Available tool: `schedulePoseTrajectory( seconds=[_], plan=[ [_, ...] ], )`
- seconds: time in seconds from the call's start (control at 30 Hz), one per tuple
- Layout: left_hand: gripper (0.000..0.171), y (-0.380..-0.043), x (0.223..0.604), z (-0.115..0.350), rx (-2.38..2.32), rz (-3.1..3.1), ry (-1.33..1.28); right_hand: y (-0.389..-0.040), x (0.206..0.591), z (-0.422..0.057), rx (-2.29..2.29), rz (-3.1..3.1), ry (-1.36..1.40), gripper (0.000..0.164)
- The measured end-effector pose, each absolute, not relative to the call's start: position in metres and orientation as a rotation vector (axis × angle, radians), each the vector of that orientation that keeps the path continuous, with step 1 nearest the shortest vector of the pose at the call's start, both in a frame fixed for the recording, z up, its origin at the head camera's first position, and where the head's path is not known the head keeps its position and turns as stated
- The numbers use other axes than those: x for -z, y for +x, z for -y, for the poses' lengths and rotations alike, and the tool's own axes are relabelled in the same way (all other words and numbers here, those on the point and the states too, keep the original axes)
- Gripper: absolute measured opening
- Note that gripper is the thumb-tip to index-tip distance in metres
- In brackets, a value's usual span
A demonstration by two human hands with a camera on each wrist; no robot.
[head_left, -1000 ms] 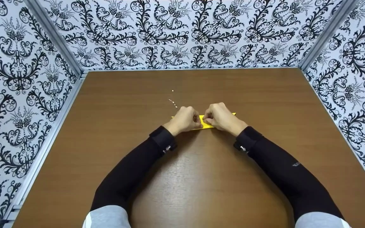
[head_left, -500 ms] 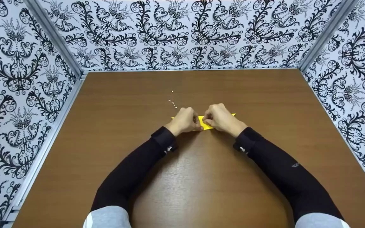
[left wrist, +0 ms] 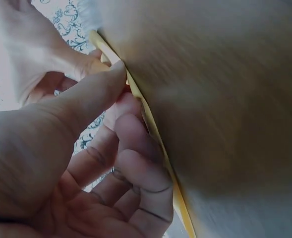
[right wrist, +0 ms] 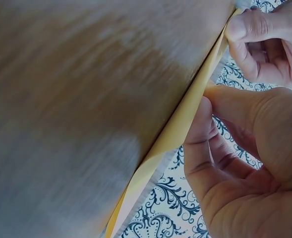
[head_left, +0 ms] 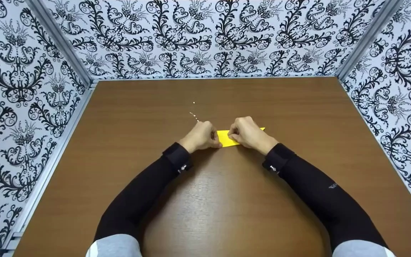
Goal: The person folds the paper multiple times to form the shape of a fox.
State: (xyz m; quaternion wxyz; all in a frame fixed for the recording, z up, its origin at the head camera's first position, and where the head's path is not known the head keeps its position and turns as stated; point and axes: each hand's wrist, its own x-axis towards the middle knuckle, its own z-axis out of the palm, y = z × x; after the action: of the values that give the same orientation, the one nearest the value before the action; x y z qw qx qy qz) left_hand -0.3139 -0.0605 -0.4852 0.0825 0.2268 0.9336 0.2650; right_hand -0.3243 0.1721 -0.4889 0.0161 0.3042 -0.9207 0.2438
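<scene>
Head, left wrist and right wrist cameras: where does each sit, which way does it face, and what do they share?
Head: worn on the head, facing forward and down at the folded yellow paper strip and brown wood-grain table; left hand, right hand and black sleeves show.
Left wrist: on that wrist, looking along the left hand to the strip; right hand beyond.
Right wrist: on that wrist, looking along the right hand to the strip; left hand at upper right.
Shared by both wrist views: strip, table, both hands, black-and-white patterned wall.

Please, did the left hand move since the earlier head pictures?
Yes. In the head view, the left hand has shifted slightly left, closer to the white specks on the table, and away from the right hand.
</scene>
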Motion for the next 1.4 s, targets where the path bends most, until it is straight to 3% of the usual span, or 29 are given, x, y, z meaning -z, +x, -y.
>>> schedulePoseTrajectory(
  seconds=[0.6, 0.77, 1.1, 1.4],
  plan=[
    [0.016, -0.303, 0.487, 0.086, -0.855, -2.860, 0.693, -0.322, 0.488, -0.171, -0.777, 2.880, 0.919, 0.007],
    [0.008, -0.301, 0.488, 0.082, -0.910, -2.906, 0.860, -0.322, 0.488, -0.172, -0.763, 2.872, 0.915, 0.007],
    [0.014, -0.298, 0.489, 0.073, -0.554, -2.810, 1.454, -0.324, 0.492, -0.170, -0.736, 2.888, 0.905, 0.008],
    [0.016, -0.306, 0.489, 0.074, -0.659, -2.738, 1.448, -0.323, 0.488, -0.173, -0.754, 2.894, 0.878, 0.008]
  ],
)
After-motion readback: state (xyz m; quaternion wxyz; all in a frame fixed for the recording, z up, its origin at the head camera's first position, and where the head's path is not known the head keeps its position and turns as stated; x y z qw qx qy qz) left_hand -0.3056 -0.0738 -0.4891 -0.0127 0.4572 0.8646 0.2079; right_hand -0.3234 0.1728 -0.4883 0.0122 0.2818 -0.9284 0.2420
